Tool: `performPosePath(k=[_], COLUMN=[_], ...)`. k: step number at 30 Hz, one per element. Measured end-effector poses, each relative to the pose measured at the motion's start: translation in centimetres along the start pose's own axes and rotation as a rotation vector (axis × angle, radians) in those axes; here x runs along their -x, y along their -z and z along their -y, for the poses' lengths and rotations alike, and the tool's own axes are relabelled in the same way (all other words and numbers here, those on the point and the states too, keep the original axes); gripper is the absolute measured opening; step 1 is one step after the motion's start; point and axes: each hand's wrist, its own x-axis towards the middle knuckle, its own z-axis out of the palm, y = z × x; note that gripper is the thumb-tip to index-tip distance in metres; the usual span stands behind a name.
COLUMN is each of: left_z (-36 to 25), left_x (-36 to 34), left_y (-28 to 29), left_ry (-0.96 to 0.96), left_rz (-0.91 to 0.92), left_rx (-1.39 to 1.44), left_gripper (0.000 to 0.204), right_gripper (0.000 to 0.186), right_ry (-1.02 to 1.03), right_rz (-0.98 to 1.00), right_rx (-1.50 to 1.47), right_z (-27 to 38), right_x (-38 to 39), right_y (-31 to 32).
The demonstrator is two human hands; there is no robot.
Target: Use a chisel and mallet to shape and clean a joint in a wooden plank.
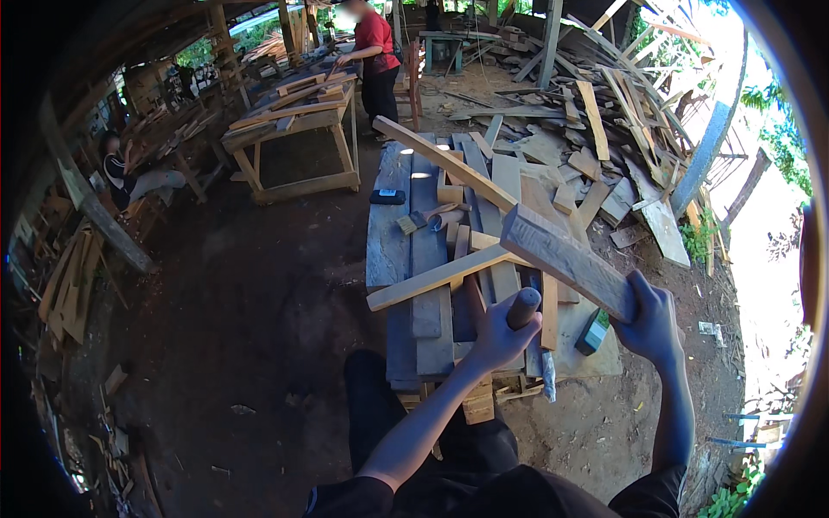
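My left hand (499,337) is closed round a tool's round wooden handle (524,304), held upright over the near part of the workbench. The tool's lower end is hidden below my fist. My right hand (652,321) grips one end of a thick grey-brown wooden block (566,261). The block slants up and leftward, its far end above the bench and beyond the handle. Under it, pale squared timbers lie crossed: a long one (445,161) reaching the far left, and a shorter one (436,278) just past my left hand.
The plank-topped workbench (393,250) also carries a brush (413,223), a black case (388,197) and a green-and-black box (593,332). Scrap wood (617,203) is heaped at the far right. A person in red (377,52) stands at another bench (294,121); another person (138,173) sits far left.
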Motion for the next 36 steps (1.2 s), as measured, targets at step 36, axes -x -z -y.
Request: performPosePath(k=[36], left_z=[-0.1], left_x=[-0.1], left_y=[0.0], left_ry=[-0.035], left_rz=[-0.006], left_rx=[-0.043], left_gripper=[0.02], right_gripper=[0.035], right_ry=[-0.037], right_rz=[-0.078], right_rx=[-0.041], right_z=[-0.4], right_x=[-0.3], right_y=[-0.1])
